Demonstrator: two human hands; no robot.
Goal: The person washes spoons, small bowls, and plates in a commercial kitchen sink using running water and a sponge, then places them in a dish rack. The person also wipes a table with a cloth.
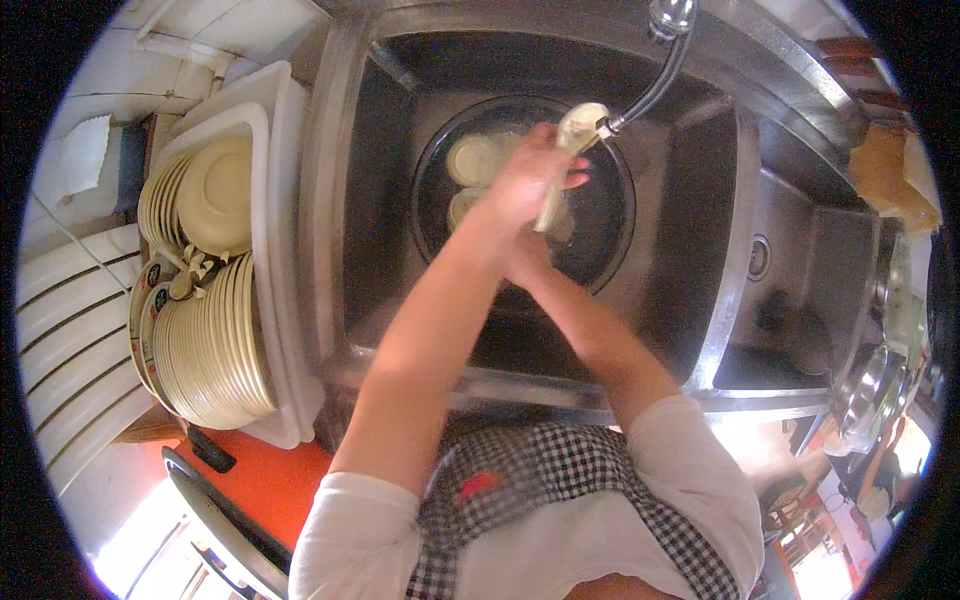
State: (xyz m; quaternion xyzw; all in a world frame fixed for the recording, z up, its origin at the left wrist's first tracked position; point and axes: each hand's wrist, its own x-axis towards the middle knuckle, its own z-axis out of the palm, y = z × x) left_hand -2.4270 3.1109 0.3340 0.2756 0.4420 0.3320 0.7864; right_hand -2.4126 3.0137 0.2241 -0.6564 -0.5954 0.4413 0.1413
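My left hand (536, 176) is closed around a pale cream, elongated object (553, 201), blurred, with fingertips showing on its right side. A rounded pale part (583, 124) is above the fingers, beside the metal end of a flexible hose (664, 79). My right hand (529, 259) is just below, partly hidden behind my left wrist; what it touches cannot be told. Beneath both hands, a dark round basin (628, 195) stands in the steel sink (682, 247). Small cream round dishes (472, 160) lie in it, partly covered by my left hand and forearm.
Left of the sink, a white plastic tub (262, 150) holds upright stacked cream plates (210, 352) and bowls (217, 195). A second sink basin (802, 255) with a drain is to the right, and metal bowls (870, 390) stand beyond it. Another person is at the far lower right.
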